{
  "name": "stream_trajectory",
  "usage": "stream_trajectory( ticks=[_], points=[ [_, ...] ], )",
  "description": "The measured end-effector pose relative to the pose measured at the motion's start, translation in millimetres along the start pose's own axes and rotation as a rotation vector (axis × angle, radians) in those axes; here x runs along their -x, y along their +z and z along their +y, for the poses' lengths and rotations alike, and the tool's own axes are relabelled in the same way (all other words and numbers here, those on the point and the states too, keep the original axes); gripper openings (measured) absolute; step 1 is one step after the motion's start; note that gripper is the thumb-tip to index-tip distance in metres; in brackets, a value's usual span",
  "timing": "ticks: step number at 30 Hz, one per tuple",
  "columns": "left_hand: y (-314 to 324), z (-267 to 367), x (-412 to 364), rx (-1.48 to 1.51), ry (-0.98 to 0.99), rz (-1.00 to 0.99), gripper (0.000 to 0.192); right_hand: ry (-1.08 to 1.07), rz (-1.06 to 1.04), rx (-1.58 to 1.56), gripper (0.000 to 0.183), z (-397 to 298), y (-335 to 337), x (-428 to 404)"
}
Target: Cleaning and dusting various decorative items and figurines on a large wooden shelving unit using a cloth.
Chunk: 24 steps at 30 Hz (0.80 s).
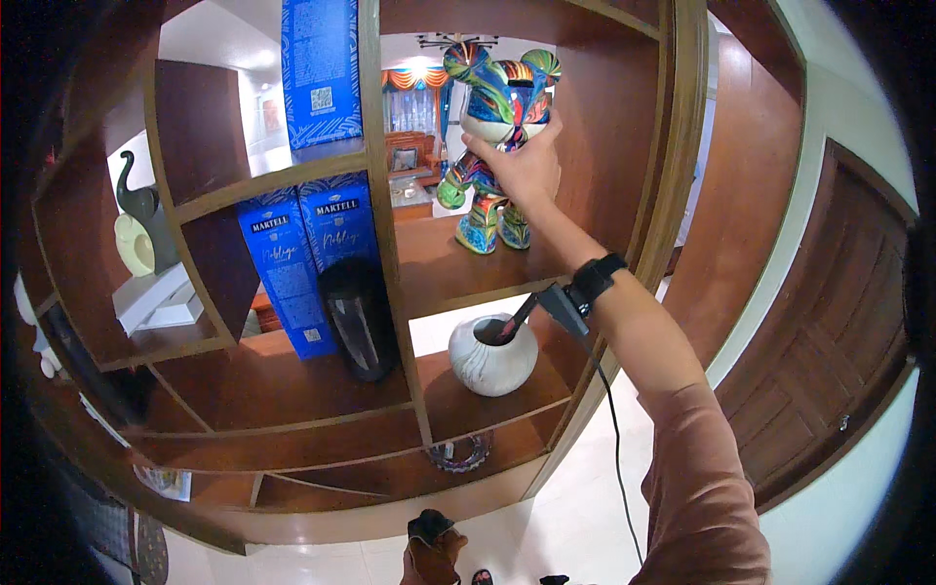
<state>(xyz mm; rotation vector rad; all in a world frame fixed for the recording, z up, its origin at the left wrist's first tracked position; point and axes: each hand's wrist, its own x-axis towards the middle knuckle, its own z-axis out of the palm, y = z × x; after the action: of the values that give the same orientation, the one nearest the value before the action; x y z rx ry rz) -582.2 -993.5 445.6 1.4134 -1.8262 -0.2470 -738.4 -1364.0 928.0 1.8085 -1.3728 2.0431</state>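
My right hand grips a glossy multicoloured bear figurine just under its head. The figurine is upright over a wooden shelf; I cannot tell whether its feet touch the board. A black strap with a device and cable is around my right wrist. At the bottom of the view, in shade, my left hand is closed around a small dark bundle, which looks like cloth. Below the figurine's shelf stands a round white marbled vase with a dark stick-like thing at its mouth.
Left of the divider stand blue Martell boxes and a black cylindrical object. An elephant figurine rests on white boxes. A beaded ring lies on the bottom shelf. A wooden door is at right.
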Motion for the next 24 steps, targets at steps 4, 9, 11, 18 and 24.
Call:
stream_trajectory(
  ticks=[4,9,11,18,24],
  points=[
    [17,2,15,0.791,-0.445,0.047,0.037,-0.01,-0.022,-0.028,0.124,1,-4,1],
    [40,-17,34,0.247,-0.186,-0.056,0.055,-0.093,-0.095,-0.071,0.127,13,-19,-5],
    [43,-12,37,0.743,-0.409,-0.035,0.057,-0.114,-0.15,-0.031,0.119,6,-40,4],
    [43,86,14,-0.06,-0.102,-0.358,0.084,-0.33,-0.443,-0.075,0.059,31,-237,87],
    [66,253,25,0.022,0.262,-0.008,0.03,-0.094,-0.921,-0.012,0.047,108,-475,249]
  ],
)
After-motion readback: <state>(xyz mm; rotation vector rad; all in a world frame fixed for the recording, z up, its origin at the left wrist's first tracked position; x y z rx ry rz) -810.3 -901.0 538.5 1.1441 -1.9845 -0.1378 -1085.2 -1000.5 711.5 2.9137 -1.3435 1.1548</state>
